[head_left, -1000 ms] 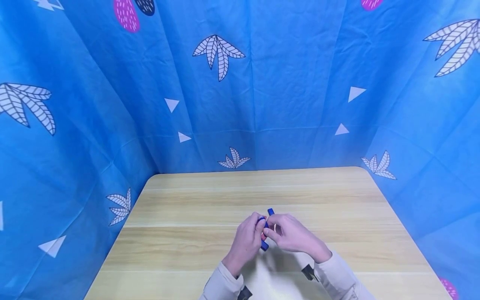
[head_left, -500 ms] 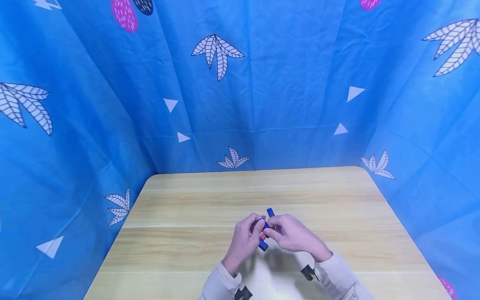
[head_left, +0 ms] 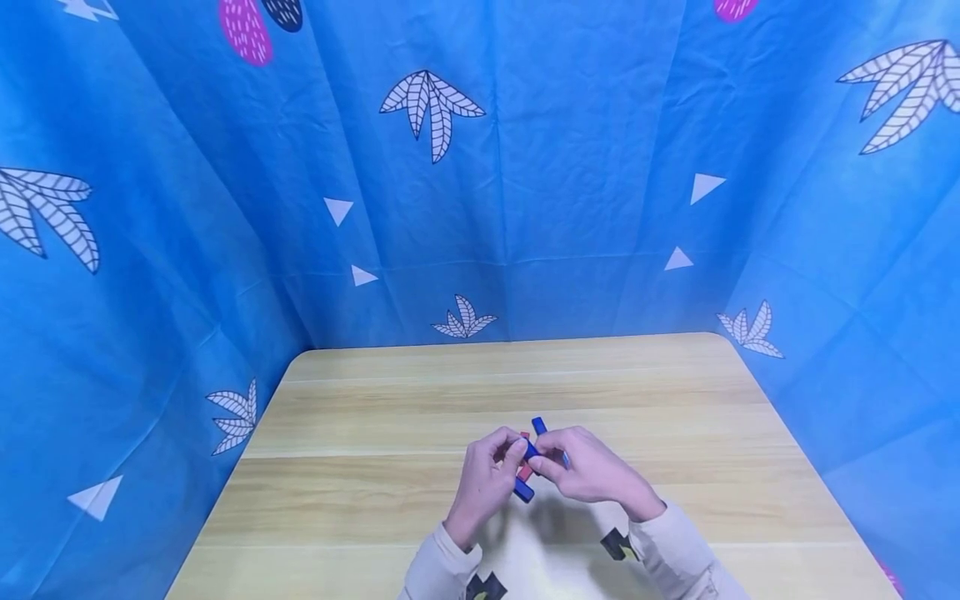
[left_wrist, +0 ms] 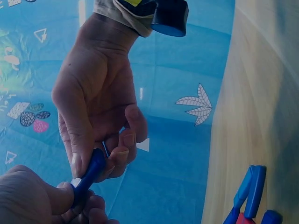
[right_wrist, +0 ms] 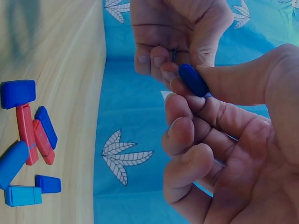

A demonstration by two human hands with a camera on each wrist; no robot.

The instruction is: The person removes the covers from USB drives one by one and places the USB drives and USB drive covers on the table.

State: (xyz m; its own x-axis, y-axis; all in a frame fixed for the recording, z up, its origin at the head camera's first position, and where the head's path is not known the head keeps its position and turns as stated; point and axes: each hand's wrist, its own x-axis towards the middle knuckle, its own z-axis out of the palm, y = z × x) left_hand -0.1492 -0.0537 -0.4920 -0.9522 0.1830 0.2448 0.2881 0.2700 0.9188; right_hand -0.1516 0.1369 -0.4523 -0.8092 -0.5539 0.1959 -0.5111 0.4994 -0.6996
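Observation:
Both hands meet above the middle of the table, pinching one small dark-blue stick with rounded ends point(head_left: 531, 450) between them. My left hand point(head_left: 482, 482) grips its left end with thumb and fingers. At the other end, my right hand point(head_left: 588, 468) pinches it between thumb and fingertips. The left wrist view shows a white patch on the blue stick point(left_wrist: 91, 172) near the left thumb. The right wrist view shows the right hand's remaining fingers loosely curled. Below lie red sticks point(right_wrist: 27, 133) and dark-blue pieces point(right_wrist: 17, 94), partly hidden by the hands in the head view.
A light-blue piece point(right_wrist: 23, 196) lies beside a short dark-blue one point(right_wrist: 48, 184) in the loose group on the wooden table point(head_left: 375, 417). Blue patterned cloth point(head_left: 585, 167) encloses the table's back and sides.
The left hand has eased slightly left, so more of the held blue stick and the red pieces beneath shows. Both hands keep their pinch; the head view has drifted a little.

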